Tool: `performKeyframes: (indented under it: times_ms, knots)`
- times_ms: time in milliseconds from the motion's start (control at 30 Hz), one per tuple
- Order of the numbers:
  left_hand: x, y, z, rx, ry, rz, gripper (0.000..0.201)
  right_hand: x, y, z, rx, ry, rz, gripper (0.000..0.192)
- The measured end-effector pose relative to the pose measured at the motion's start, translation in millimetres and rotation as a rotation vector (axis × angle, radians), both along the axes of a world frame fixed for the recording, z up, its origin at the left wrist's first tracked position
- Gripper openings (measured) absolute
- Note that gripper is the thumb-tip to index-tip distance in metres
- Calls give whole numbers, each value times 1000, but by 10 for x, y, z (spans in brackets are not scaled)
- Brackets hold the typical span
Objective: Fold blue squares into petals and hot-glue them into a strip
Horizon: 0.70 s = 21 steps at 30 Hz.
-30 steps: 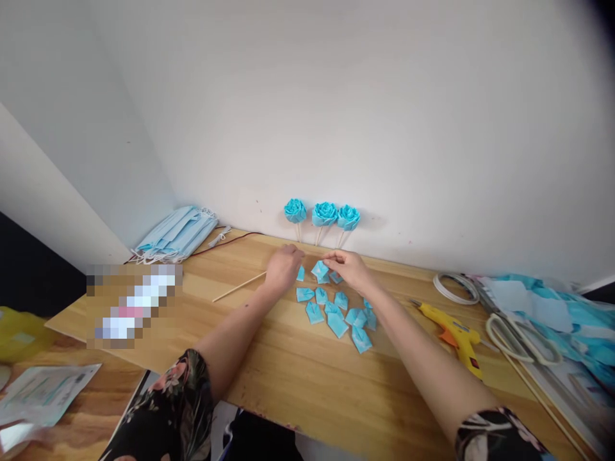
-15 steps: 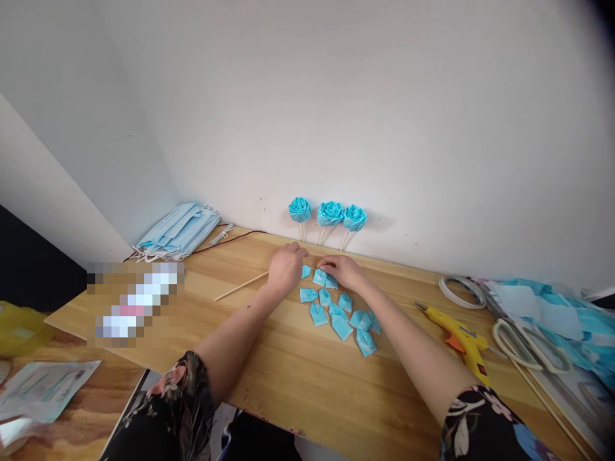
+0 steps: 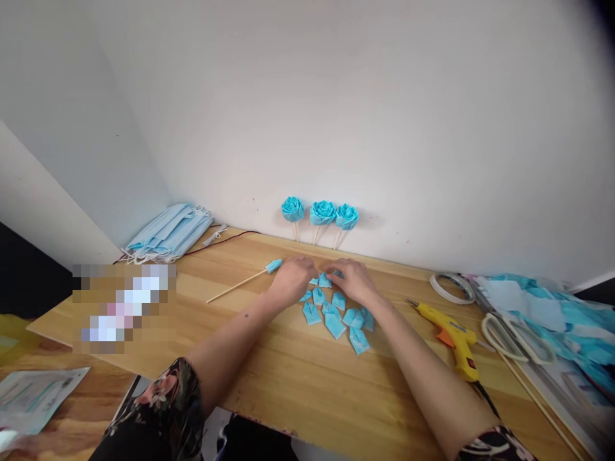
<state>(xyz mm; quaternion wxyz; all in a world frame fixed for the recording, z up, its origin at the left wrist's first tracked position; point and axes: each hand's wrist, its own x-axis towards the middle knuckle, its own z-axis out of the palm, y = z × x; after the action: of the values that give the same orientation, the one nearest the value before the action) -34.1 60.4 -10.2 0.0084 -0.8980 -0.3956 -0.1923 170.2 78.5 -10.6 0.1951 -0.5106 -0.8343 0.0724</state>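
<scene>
Several folded light-blue petals (image 3: 335, 324) lie in a loose cluster on the wooden table. My left hand (image 3: 295, 280) is curled over the cluster's far left edge; its fingertips are partly hidden, and what they hold, if anything, does not show. Opposite it, my right hand (image 3: 354, 280) bends its thumb and fingers around a folded blue petal (image 3: 339, 274), beside another petal (image 3: 325, 280) lying between the hands. Left of my left hand lies a thin wooden stick (image 3: 235, 286) with a small blue wrapped tip (image 3: 273, 265).
Three blue fabric roses (image 3: 322, 212) on sticks lean against the wall. A stack of face masks (image 3: 168, 232) lies far left. On the right are a yellow glue gun (image 3: 449, 333), a white wire coil (image 3: 452, 288), scissors (image 3: 519, 346) and blue fabric scraps (image 3: 567, 314).
My left hand has moved right toward my right hand, uncovering the stick's blue tip. My right hand has moved slightly right across the petals. The view has shifted a little.
</scene>
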Motion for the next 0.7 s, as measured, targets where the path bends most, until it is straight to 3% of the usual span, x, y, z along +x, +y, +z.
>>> performKeyframes:
  times_ms: [367,467,700]
  knots:
    - [7,-25,-61,-36,68,46,21,5,-44,-50,39,-56,-46,8]
    - [10,-16,-77,-46,47,42,24,6,-63,-40,62,-42,-46,13]
    - [25,-31,-31,-43,-47,39,28,134,18,4,36,250,8,25]
